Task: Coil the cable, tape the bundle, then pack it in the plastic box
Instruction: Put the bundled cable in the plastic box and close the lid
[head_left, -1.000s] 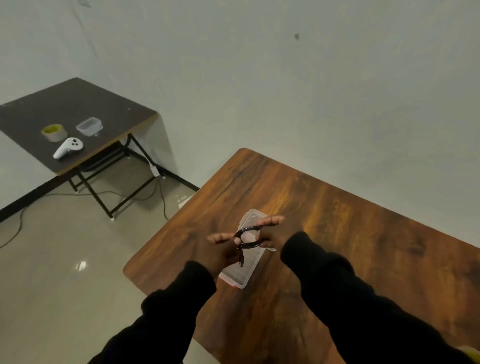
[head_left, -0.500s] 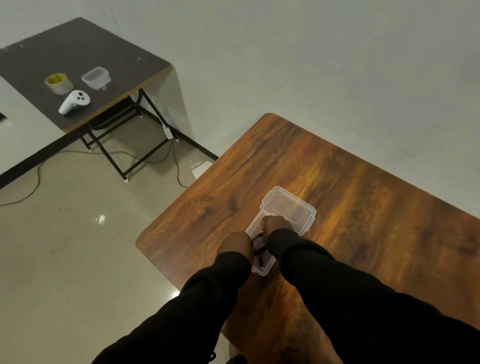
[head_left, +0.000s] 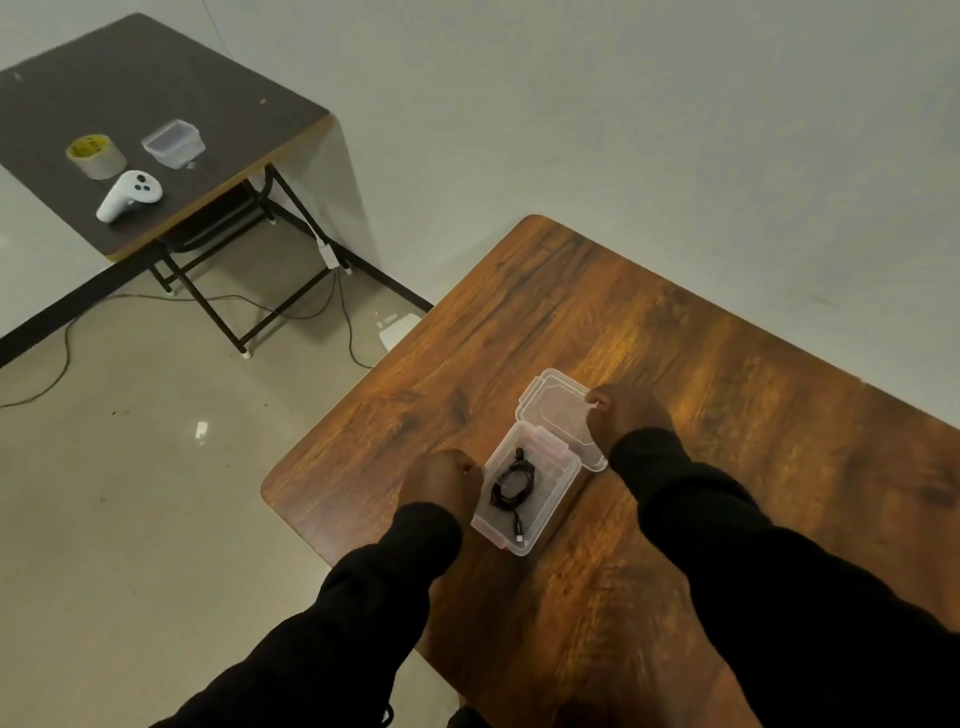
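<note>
A clear plastic box (head_left: 550, 512) stands on the brown wooden table (head_left: 649, 332), its hinged lid (head_left: 558, 410) lying open on the far side. The black coiled cable (head_left: 511, 486) lies inside the box, one plug end pointing toward me. My left hand (head_left: 449, 480) rests against the box's left wall with fingers curled. My right hand (head_left: 626, 418) grips the right edge of the open lid. Both sleeves are black.
A dark side table (head_left: 249, 93) stands at the back left, carrying a tape roll (head_left: 96, 155), a second clear container (head_left: 172, 143) and a white controller (head_left: 130, 195). Cables and a power strip (head_left: 397, 327) lie on the tiled floor between the tables.
The coiled cable went from my hands down into the box and was let go. My right hand moved to the lid; my left hand moved to the box's side.
</note>
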